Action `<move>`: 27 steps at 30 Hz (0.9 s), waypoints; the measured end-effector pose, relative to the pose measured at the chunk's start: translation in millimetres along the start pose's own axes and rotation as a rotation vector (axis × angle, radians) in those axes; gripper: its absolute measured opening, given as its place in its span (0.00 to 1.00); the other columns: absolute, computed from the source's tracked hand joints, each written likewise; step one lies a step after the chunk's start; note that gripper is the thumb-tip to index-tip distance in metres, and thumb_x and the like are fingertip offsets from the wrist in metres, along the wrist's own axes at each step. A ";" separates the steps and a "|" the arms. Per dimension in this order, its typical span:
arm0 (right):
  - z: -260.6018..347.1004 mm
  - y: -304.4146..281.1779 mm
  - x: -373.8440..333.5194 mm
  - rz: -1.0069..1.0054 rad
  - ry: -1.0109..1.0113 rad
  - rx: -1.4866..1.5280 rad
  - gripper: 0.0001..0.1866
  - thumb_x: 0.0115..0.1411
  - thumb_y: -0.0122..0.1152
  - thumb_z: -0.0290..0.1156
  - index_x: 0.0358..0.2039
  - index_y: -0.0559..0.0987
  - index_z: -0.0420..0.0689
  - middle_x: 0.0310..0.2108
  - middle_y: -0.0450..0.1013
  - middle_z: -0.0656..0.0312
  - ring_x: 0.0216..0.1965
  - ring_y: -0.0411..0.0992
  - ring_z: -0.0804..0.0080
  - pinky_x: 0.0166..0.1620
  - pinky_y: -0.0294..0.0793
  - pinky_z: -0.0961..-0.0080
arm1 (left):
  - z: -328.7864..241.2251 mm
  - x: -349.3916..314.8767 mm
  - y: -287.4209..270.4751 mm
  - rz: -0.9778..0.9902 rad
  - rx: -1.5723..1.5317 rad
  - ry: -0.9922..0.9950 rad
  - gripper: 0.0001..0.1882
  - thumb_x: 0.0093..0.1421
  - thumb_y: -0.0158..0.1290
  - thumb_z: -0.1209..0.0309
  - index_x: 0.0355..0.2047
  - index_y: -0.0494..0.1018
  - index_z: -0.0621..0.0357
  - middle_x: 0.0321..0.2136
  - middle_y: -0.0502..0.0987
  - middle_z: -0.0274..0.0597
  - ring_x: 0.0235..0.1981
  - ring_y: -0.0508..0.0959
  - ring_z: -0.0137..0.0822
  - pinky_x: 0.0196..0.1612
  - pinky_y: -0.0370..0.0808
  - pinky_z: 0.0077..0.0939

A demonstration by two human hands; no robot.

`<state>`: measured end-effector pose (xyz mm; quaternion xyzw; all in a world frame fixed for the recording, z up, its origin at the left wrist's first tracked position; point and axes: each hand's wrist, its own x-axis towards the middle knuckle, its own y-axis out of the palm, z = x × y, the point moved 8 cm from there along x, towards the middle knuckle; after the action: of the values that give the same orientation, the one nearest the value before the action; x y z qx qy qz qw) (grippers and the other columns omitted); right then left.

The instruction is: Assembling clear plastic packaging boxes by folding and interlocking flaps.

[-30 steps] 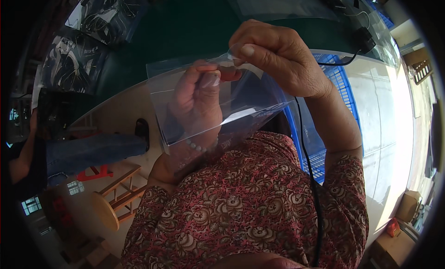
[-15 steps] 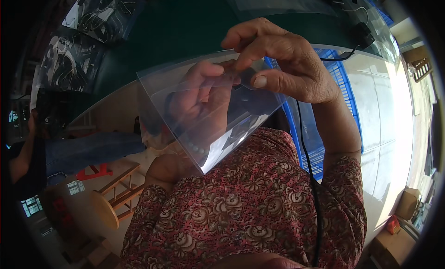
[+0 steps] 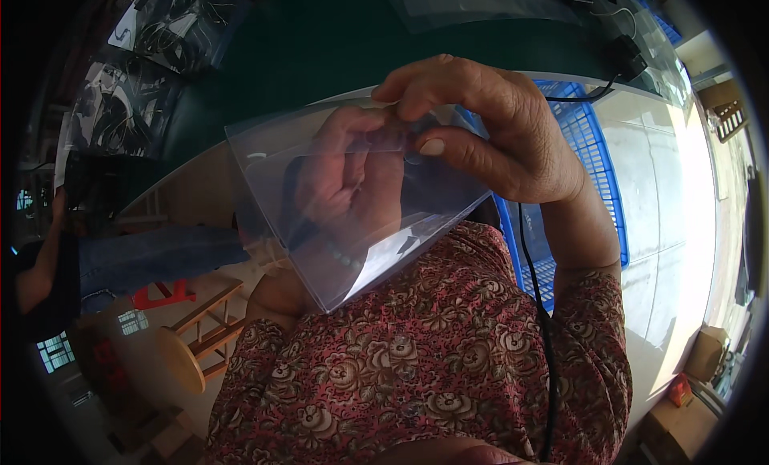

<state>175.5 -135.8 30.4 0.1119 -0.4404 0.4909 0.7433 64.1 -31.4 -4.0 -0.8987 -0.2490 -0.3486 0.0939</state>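
A folded clear plastic sheet (image 3: 276, 194), stiff and see-through with creased straight edges, is held up in front of my chest. My left hand (image 3: 356, 173) shows through the plastic, its fingers curled and pinching near the upper part. From the right, my right hand (image 3: 513, 124) reaches over the upper edge, with thumb and bent fingers closed at the plastic close to the left fingertips. Reflections blur the exact contact between the fingertips and the plastic. A bright glare lies along the sheet's lower edge.
A dark green table (image 3: 296, 56) lies ahead, with bagged cables (image 3: 132, 104) at its left. A blue plastic crate (image 3: 597, 152) stands at my right, and a black cable (image 3: 541, 305) hangs down my front. A wooden stool (image 3: 188, 361) and another person's leg (image 3: 160, 257) are at the left.
The plastic has shifted slightly left and downward. My right hand has moved a little left and down, bringing its thumb and fingertips closer to the left fingers.
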 end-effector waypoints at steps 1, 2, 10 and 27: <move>1.6 -1.2 0.2 -0.002 0.001 0.000 0.11 0.62 0.66 0.31 0.44 0.79 0.44 0.49 0.77 0.49 0.49 0.79 0.56 0.49 0.80 0.64 | 0.0 0.0 1.5 0.001 0.000 -0.001 0.16 0.64 0.54 0.78 0.53 0.71 0.66 0.47 0.78 0.52 0.46 0.82 0.45 0.49 0.79 0.34; 4.9 -2.2 0.6 0.006 -0.016 -0.014 0.11 0.62 0.66 0.29 0.44 0.79 0.44 0.48 0.77 0.50 0.49 0.79 0.56 0.49 0.80 0.64 | -1.2 0.6 4.8 0.012 -0.051 0.012 0.17 0.64 0.54 0.79 0.53 0.71 0.67 0.48 0.77 0.52 0.47 0.82 0.45 0.51 0.79 0.34; 16.3 -4.0 2.9 0.006 0.031 -0.127 0.11 0.59 0.65 0.22 0.43 0.79 0.43 0.46 0.79 0.52 0.47 0.80 0.56 0.47 0.81 0.66 | -1.4 4.0 7.9 0.002 -0.235 0.041 0.18 0.62 0.55 0.82 0.52 0.71 0.69 0.48 0.77 0.50 0.50 0.80 0.40 0.52 0.78 0.34; 17.5 -20.7 -37.4 -0.068 -0.086 -0.142 0.32 0.58 0.68 0.54 0.56 0.78 0.46 0.58 0.71 0.46 0.61 0.68 0.44 0.61 0.70 0.53 | 21.4 0.7 19.7 0.191 -0.346 -0.054 0.25 0.67 0.52 0.74 0.64 0.60 0.60 0.56 0.72 0.53 0.60 0.72 0.45 0.65 0.66 0.48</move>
<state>178.2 -180.0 17.6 0.0947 -0.5016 0.4274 0.7461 87.0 -40.7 -19.2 -0.9299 -0.1013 -0.3516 -0.0361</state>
